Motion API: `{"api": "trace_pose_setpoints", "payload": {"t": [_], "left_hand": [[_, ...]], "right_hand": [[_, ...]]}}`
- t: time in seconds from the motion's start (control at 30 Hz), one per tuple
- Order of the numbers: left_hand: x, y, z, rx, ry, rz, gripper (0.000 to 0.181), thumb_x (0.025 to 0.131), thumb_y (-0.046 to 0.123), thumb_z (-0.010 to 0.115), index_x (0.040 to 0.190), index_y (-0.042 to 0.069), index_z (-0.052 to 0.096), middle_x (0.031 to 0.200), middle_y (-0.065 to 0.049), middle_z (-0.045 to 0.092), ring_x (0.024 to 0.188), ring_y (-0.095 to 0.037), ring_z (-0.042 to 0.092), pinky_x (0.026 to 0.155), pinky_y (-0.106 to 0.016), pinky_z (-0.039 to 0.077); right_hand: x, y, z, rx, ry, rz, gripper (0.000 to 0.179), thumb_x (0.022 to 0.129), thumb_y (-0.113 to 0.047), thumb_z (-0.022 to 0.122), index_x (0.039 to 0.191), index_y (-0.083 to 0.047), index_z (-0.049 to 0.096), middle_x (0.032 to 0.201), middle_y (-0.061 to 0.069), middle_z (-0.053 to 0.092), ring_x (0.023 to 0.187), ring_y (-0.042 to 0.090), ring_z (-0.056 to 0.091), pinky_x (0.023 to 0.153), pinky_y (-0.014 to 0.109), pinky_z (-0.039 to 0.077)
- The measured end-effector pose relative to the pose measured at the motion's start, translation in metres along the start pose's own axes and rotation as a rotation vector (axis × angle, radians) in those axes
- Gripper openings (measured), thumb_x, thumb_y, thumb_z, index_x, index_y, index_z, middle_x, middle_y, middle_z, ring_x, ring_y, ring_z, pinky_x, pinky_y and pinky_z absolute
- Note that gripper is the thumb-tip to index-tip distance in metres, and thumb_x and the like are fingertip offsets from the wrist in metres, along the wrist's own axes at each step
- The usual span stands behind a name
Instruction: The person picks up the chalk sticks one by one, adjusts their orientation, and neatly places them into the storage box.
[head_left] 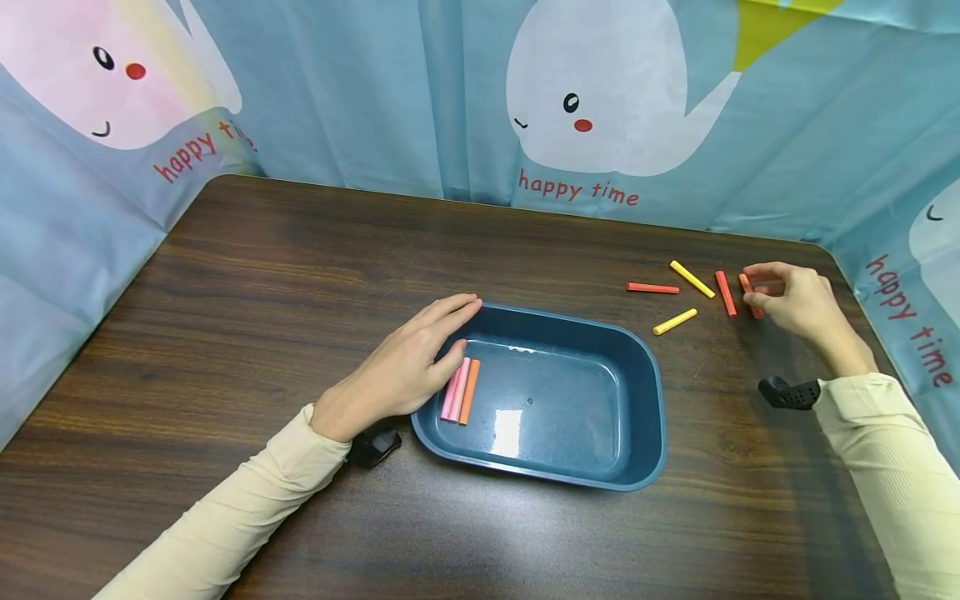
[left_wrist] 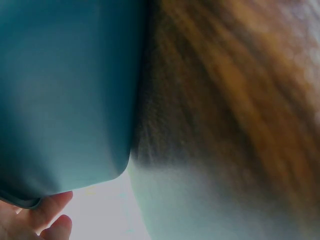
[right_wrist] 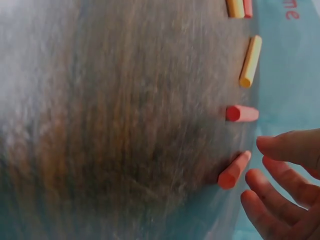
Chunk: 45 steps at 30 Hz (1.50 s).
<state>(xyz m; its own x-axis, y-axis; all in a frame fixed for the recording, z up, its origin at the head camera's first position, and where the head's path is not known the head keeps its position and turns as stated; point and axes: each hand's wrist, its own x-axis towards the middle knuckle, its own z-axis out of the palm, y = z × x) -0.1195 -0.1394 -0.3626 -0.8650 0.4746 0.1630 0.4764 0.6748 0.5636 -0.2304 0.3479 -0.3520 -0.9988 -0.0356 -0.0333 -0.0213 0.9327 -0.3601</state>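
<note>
A blue plastic basin (head_left: 551, 482) sits on the table in the head view. My left hand (head_left: 408, 358) grips its left rim, thumb over the inside and fingers along the rim; the outer wall (left_wrist: 70, 100) fills much of the left wrist view. Two pink chalk sticks (head_left: 453, 392) and an orange chalk stick (head_left: 469, 392) lie side by side in the basin, near the thumb. At the far right, my right hand (head_left: 798, 304) hovers by an orange-red chalk stick (right_wrist: 234, 172), its thumb and fingers spread apart. Beside that lies a red chalk stick (head_left: 725, 293).
Two yellow chalk sticks (head_left: 692, 279) and another red chalk stick (head_left: 652, 288) lie between the basin and the right hand. A blue curtain (head_left: 360, 100) with whale prints hangs along the back and sides of the dark wooden table (head_left: 247, 275).
</note>
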Motion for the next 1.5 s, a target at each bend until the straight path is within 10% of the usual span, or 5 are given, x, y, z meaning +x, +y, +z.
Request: {"api": "trace_pose_setpoints", "payload": {"t": [0.93, 1.5], "left_hand": [[0.0, 0.001, 0.0, -0.004, 0.002, -0.004, 0.054, 0.099, 0.014, 0.052, 0.151, 0.006, 0.04, 0.158, -0.009, 0.038, 0.145, -0.024, 0.038, 0.119, -0.047, 0.034], [0.001, 0.0, 0.0, -0.007, 0.006, 0.005, 0.053, 0.1, 0.014, 0.051, 0.15, 0.004, 0.041, 0.157, -0.01, 0.039, 0.144, -0.024, 0.039, 0.118, -0.047, 0.035]], "right_hand": [[0.003, 0.012, 0.0, -0.067, -0.036, 0.064, 0.035, 0.092, -0.011, 0.062, 0.123, 0.007, 0.06, 0.106, 0.031, 0.066, 0.089, 0.039, 0.059, 0.059, 0.031, 0.037], [-0.005, 0.017, 0.006, 0.0, 0.02, 0.042, 0.035, 0.093, -0.013, 0.064, 0.12, 0.008, 0.061, 0.099, 0.029, 0.069, 0.053, 0.007, 0.061, 0.046, 0.03, 0.045]]}}
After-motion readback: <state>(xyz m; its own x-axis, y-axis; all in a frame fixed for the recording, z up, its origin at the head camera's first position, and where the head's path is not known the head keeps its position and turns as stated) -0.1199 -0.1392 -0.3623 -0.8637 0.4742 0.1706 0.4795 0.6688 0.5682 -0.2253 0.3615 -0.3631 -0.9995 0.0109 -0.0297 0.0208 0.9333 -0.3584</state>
